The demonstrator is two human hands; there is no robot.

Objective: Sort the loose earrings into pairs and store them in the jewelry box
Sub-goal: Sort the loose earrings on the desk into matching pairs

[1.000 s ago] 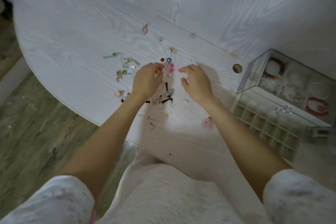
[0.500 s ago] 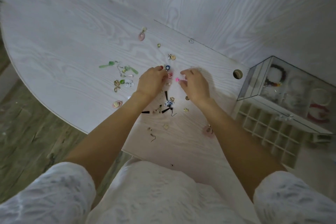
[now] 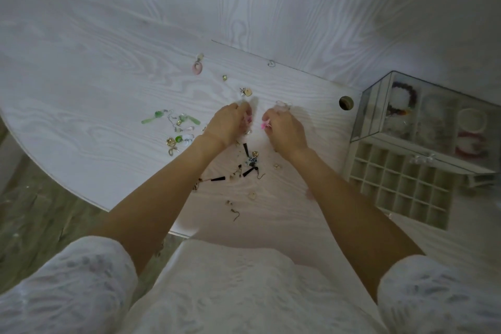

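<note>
Several loose earrings lie scattered on the white wood-grain table [image 3: 95,95]. My right hand [image 3: 286,131] pinches a small bright pink earring [image 3: 265,125] at its fingertips. My left hand [image 3: 229,123] has its fingers curled round a paler pink earring [image 3: 248,119], mostly hidden. The two hands are close together, just above the pile. Green drop earrings [image 3: 156,116] lie to the left, black tassel earrings [image 3: 248,171] under my wrists, a pink hoop earring [image 3: 197,68] farther back. The jewelry box [image 3: 401,182] stands at the right, its gridded drawer pulled out.
The box's glass top section [image 3: 379,106] holds bracelets and beads. A round cable hole [image 3: 346,102] sits in the table beside it. The curved table edge runs along the left, with wooden floor [image 3: 40,211] below. A small hook earring [image 3: 236,215] lies near the front edge.
Both hands have lifted slightly off the pile, each with a pink earring in its fingers. The camera has tilted, shifting the table and box lower in view.
</note>
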